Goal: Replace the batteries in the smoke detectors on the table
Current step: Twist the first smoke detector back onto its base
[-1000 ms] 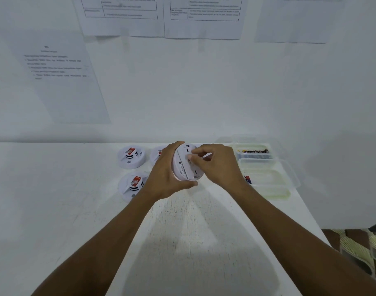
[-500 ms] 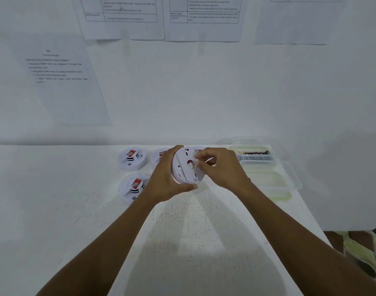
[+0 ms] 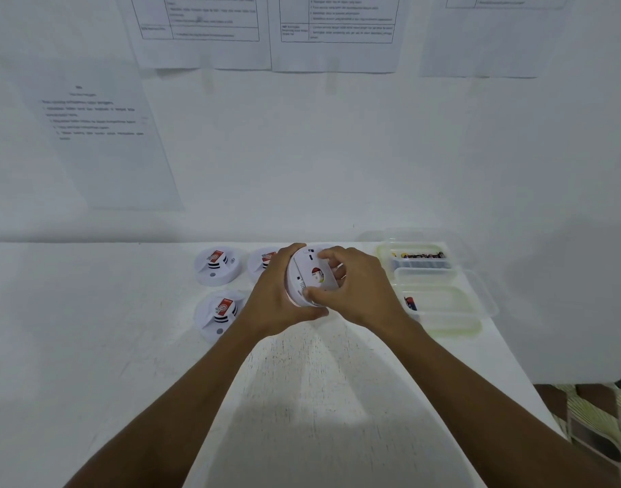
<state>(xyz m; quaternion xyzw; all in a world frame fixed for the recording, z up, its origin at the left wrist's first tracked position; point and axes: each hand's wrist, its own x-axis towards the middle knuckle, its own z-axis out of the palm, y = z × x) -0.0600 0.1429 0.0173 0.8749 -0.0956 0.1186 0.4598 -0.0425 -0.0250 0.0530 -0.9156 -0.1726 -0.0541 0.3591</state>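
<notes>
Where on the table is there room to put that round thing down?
Bare: the table left of the three detectors, and the near part in front of the held detector. Crowded: the back, where the detectors lie left of the held one and two tubs stand on its right.

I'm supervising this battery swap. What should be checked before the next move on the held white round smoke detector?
1. Firm grip: left hand grips the white round plastic smoke detector by its rim: ok.
2. Working hand placed: right hand holds its upturned back: ok.
3. Battery cover off: cannot tell.
4. Supply: batteries lie in the far clear plastic tub: ok.
5. Room left in the near clear plastic tub: ok.
</notes>
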